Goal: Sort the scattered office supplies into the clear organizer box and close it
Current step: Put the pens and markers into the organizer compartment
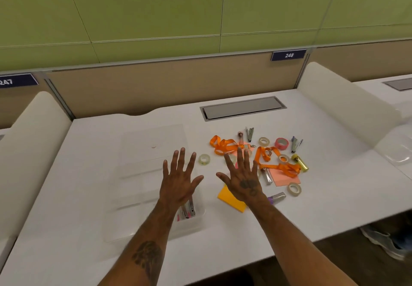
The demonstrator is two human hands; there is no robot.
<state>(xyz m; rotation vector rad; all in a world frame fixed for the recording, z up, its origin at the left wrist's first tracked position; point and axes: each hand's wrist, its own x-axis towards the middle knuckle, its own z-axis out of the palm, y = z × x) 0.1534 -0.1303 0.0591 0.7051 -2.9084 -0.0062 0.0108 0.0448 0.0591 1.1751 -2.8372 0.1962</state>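
While left hand (178,181) and right hand (243,181) are hovering spread, empty, lanyards (225,146) (tangled) are threatening to drag tape (283,158).

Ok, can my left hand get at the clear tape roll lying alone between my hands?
Probably yes. The left hand is open and spread, and the clear tape roll lies alone just beside its index fingertip, with only bare desk between them.
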